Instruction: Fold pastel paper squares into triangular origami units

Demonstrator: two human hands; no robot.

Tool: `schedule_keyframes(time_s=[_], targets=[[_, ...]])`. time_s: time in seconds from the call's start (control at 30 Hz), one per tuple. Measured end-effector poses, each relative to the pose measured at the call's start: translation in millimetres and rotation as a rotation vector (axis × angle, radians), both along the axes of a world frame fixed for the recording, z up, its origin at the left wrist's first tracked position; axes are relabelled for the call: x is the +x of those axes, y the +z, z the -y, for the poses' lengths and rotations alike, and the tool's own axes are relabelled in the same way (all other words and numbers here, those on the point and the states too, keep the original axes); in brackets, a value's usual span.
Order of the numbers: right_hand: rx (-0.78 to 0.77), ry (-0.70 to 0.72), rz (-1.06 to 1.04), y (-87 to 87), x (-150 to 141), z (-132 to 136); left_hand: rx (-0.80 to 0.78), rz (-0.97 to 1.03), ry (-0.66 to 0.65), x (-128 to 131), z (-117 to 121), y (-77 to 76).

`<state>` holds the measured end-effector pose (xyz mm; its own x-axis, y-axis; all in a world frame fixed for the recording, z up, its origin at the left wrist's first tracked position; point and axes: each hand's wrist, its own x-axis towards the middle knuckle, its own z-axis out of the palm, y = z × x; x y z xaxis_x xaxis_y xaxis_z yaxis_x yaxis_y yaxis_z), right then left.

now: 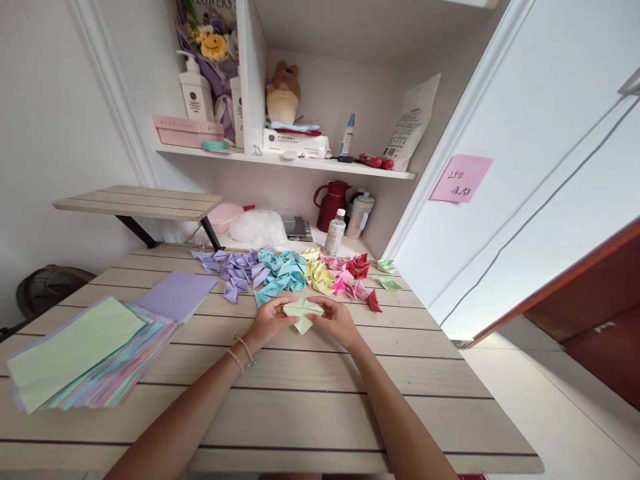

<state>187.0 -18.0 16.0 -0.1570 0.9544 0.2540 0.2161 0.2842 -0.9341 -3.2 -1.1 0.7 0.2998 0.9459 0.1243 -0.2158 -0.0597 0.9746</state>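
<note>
**Both hands on a folded green paper (pixel 303 312)**

We have the left hand (pixel 269 321) and right hand (pixel 337 322) pinching the green paper from opposite sides. On each, thumb and forefinger are clamped on it; we can't tell how the other fingers sit, mostly hidden. The paper has creased flaps on top and a point toward the table's (pixel 300 413) near edge. It's about midway between the side edges, closer to the far edge; we can't tell if it touches the wood.

Just beyond the hands, toward the far edge, we get folded pieces, left to right: purple pieces (pixel 239 268), blue pieces (pixel 283 272), yellow pieces (pixel 319 277), then pink pieces (pixel 343 277) and red pieces (pixel 359 266) mixed. Two green pieces (pixel 389 284) lie by the far right corner, apart from the rest.

Left side: fanned paper stack (pixel 80 353) near the left edge, green sheet on top, purple sheets (pixel 175 295) at its far right end. Small stand (pixel 140 202) at the far left corner. Bottle (pixel 335 233) upright behind the pink pieces.
</note>
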Motion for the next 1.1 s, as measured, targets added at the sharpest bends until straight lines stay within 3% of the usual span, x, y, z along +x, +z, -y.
schedule_keyframes(time_s=[0.2, 0.4, 0.53, 0.7, 0.83, 0.97, 1.1], targets=[[0.060, 0.004, 0.182, -2.4, 1.3, -0.9, 0.020, -0.042, 0.040, 1.5, -1.7, -3.1], [-0.094, 0.149, -0.166, -3.2, -0.7, -1.4, 0.010, -0.063, 0.042, -1.3, -2.4, 1.5], [-0.129, 0.089, -0.287, -4.2, 1.5, -4.2, 0.009, -0.052, -0.013, -1.8, -2.1, 2.0], [-0.154, 0.009, -0.133, -5.6, 4.6, -5.2, -0.010, -0.032, 0.007, -0.5, -1.5, 0.3], [-0.015, -0.065, 0.064, -5.1, 3.4, -3.9, 0.009, -0.050, 0.034, -0.3, -1.8, -2.0], [0.133, -0.089, 0.189, -7.0, 2.7, -4.8, 0.104, -0.127, 0.102, -0.4, -4.8, -6.4], [0.111, -0.069, 0.160, 5.6, 1.3, -0.1, 0.244, -0.221, 0.159, -0.1, -8.1, -8.9]])
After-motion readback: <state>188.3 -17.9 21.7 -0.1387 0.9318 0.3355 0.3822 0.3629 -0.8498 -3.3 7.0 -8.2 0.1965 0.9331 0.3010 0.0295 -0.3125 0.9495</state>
